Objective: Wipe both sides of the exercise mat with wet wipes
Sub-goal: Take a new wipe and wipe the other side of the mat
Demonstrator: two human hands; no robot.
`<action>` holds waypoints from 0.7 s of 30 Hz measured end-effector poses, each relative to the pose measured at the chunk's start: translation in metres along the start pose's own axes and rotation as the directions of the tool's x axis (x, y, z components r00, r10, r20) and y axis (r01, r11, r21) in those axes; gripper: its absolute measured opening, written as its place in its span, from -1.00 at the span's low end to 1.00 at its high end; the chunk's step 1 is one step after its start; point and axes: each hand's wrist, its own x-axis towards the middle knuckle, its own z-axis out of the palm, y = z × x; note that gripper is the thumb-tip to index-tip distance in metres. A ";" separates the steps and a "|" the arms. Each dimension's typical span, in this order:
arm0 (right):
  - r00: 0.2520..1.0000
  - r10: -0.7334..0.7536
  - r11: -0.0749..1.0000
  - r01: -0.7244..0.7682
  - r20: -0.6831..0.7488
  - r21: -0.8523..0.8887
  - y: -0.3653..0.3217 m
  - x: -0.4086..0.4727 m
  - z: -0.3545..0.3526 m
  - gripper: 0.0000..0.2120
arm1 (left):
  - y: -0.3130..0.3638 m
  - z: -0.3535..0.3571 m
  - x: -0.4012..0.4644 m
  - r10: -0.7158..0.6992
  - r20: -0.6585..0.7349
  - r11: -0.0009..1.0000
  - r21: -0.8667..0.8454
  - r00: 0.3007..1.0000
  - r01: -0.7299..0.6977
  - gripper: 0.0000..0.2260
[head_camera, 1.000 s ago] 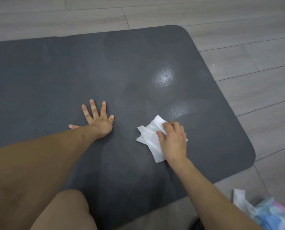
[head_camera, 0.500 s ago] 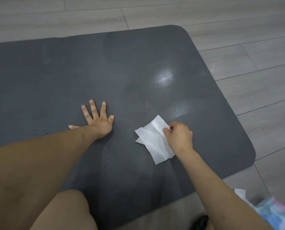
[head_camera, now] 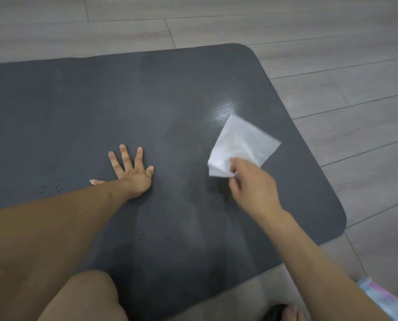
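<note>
Mat (head_camera: 170, 100): dark grey, flat on the floor, filling the centre and 9 o'clock side of the view; rounded corners at 1 o'clock and 4 o'clock; right end edge running between them.
Mat surface: glossy wet patch (head_camera: 223, 110) near 1 o'clock, just beside the wipe's top corner; fainter damp streaks down the middle toward 6 o'clock; small dark specks (head_camera: 56, 181) at 9 o'clock, close to the left hand.
Wet wipe (head_camera: 242, 144): white, partly unfolded, at 2 o'clock from the mat's middle; lower end bunched in the right hand; upper part spread toward 1 o'clock; motion-blurred, so contact with the mat cannot be told.
Right hand (head_camera: 253, 184): at 3 o'clock of centre, over the mat, fingers curled, pinching the wipe's lower corner; blurred.
Left hand (head_camera: 135, 174): just left of centre, palm down, pressed flat on the mat, fingers spread wide and straight, pointing to 12 o'clock; holding nothing.
Arms: bare forearms entering from 7 o'clock and 5 o'clock.
Knee (head_camera: 86, 297): bare, at 6 o'clock, over the mat's near edge.
Floor (head_camera: 355, 89): pale grey wood-look planks, from 12 o'clock round to 5 o'clock.
Packet (head_camera: 378, 297): pastel, multicoloured, at 5 o'clock on the floor, cut off by the frame's edge and partly hidden by the right forearm.
</note>
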 end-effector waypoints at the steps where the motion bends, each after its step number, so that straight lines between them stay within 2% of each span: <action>1: 0.997 -0.024 0.999 0.026 0.079 -0.022 -0.004 -0.009 0.013 -0.86 | 0.000 0.000 0.000 0.000 -0.002 1.000 0.000 1.000 0.000 -0.44; 3: 0.980 -0.067 0.997 0.074 0.186 -0.031 -0.015 -0.031 0.036 -0.83 | 0.000 0.000 0.001 0.006 -0.001 1.000 -0.001 1.000 -0.006 -0.44; 5: 0.973 -0.116 0.993 0.120 0.202 -0.006 -0.026 -0.050 0.053 -0.80 | 0.000 0.000 0.001 0.012 -0.001 1.000 0.001 1.000 -0.012 -0.44; 8: 0.979 -0.125 0.992 0.122 0.163 0.026 -0.032 -0.057 0.059 -0.85 | -0.001 0.000 0.001 0.010 0.003 1.000 -0.001 1.000 -0.010 -0.44; 11: 0.990 -0.030 0.997 0.019 0.140 0.077 -0.029 -0.048 0.055 -0.67 | -0.002 0.000 0.001 0.012 0.008 1.000 -0.001 1.000 -0.012 -0.43; 14: 1.000 0.001 0.999 0.000 -0.012 0.048 -0.025 -0.034 0.065 -0.66 | -0.001 0.000 0.001 0.016 0.004 1.000 -0.004 1.000 -0.016 -0.44; 15: 1.000 0.013 1.000 -0.013 0.012 0.018 -0.023 -0.028 0.072 -0.58 | -0.001 0.000 0.000 0.013 0.002 1.000 -0.003 1.000 -0.013 -0.44; 18: 0.971 0.055 0.998 -0.044 0.231 -0.052 -0.014 -0.020 0.093 -0.35 | 0.000 0.001 0.001 0.011 -0.006 1.000 -0.003 1.000 -0.011 -0.44; 21: 0.955 0.069 0.993 -0.037 0.289 -0.115 -0.007 -0.020 0.102 -0.35 | -0.001 0.001 0.001 0.011 -0.004 1.000 -0.001 1.000 -0.011 -0.44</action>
